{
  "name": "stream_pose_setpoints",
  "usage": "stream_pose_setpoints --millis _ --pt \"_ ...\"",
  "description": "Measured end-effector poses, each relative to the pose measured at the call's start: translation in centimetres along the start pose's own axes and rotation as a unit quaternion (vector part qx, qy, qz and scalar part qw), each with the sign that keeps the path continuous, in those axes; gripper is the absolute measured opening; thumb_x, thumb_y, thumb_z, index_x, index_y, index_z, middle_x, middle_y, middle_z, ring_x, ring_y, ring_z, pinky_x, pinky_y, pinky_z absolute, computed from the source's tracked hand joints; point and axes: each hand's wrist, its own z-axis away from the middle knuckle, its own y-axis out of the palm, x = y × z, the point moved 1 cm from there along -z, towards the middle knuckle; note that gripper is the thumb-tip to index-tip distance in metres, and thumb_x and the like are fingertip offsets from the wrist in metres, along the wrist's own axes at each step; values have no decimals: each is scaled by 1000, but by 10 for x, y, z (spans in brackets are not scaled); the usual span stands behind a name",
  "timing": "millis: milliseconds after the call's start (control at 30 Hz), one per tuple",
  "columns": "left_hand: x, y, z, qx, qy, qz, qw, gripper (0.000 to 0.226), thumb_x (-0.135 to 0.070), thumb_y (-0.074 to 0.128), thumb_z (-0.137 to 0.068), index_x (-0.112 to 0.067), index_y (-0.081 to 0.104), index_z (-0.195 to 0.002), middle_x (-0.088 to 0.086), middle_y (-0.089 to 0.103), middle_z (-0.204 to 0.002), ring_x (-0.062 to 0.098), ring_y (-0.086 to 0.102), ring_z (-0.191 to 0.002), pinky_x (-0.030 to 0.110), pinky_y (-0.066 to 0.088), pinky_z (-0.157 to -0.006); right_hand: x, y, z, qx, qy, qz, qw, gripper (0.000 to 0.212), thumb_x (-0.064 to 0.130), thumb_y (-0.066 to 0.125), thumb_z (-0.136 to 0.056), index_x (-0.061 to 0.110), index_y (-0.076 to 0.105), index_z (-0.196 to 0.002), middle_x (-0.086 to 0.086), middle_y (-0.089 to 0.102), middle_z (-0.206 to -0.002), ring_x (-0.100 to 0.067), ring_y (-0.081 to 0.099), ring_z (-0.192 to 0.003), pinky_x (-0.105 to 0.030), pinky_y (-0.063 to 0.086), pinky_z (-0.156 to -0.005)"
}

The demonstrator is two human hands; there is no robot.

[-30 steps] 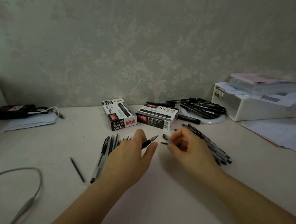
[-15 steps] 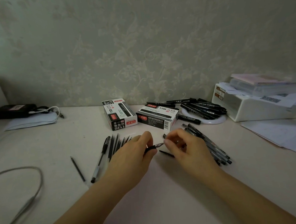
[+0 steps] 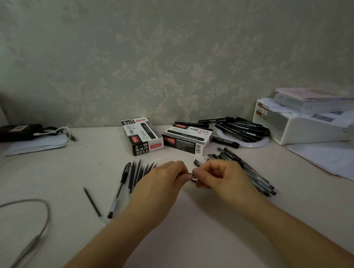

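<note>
The left hand (image 3: 161, 185) and right hand (image 3: 221, 177) pinched one pen (image 3: 193, 180), apparently joining its parts; next, a careful aligned twist seemed needed.

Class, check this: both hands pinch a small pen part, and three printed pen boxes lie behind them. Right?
No: the head view shows two boxes, left box and right box, not three. Left hand and right hand do pinch the pen part.

pen (image 3: 193, 179) | black, slim | mostly hidden; pinched between left hand (image 3: 161, 185) and right hand (image 3: 221, 177)
</note>
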Motion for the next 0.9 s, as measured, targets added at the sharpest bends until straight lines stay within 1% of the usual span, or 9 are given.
stream_pose_setpoints --millis 100,200,300,400,500,667,767,833,900 --pt "0 1 0 6 -9 6 1000 26 -45 41 -96 -26 58 -98 -14 53 -84 7 51 -80 36 49 -72 2 -1 0 8 -12 -7 1000 10 20 74 -86 28 73 -91 10 74 -86 -7 69 -78 -17 54 -73" --pt "1 1 1 -5 -16 17 1000 24 -43 43 -96 -25 59 -99 -12 56 -87 8 52 -81 37 49 -74 1 2 0 -1 -5 -2 1000 17 28 73 -86 33 69 -101 15 72 -93 -10 69 -82 -19 55 -75" --pt "1 1 1 -11 -12 23 1000 23 -42 44 -96 -25 58 -97 -12 57 -87 7 53 -80 37 50 -73 1 3 1 -14 1 2 1000 15 40 66 -89 26 71 -92 9 74 -84 -5 69 -80 -19 53 -73" --pt "1 3 1 -7 -8 19 1000 22 -43 43 -96 -26 57 -97 -12 58 -89 7 54 -81 37 50 -72 1 1 1 -10 4 -14 1000 8 28 67 -91 23 72 -87 6 75 -80 -2 69 -74 -13 50 -68" --pt "3 3 0 -9 -13 22 1000 23 -44 43 -96 -27 57 -97 -12 59 -89 6 54 -81 36 50 -72 2 0 0 2 7 -19 1000 13 20 71 -88 33 71 -93 12 74 -90 -7 70 -83 -18 55 -76" --pt "3 4 0 -8 -5 25 1000 24 -45 41 -95 -28 57 -97 -12 59 -90 6 54 -82 36 50 -73 2 3 1 -10 18 -13 1000 12 38 66 -89 27 70 -93 10 75 -87 -1 68 -80 -18 50 -76" --pt "3 4 0 -9 -2 25 1000 23 -44 43 -95 -27 58 -97 -12 59 -90 7 55 -82 37 50 -73 3 2 1 -8 20 -28 999 3 25 69 -89 23 72 -89 7 75 -84 -4 70 -79 -17 52 -73" --pt "3 4 0 -10 -3 28 1000 23 -44 43 -95 -26 58 -97 -11 59 -90 7 55 -82 37 50 -72 4 1 1 1 19 -38 999 10 19 71 -88 27 71 -95 11 75 -88 -5 70 -84 -16 54 -75" --pt "3 4 0 -13 -3 32 999 23 -43 43 -96 -25 58 -97 -11 59 -89 8 55 -81 37 50 -72 5 2 0 4 28 -51 998 16 24 72 -87 30 69 -102 16 73 -93 -5 70 -86 -14 54 -75"
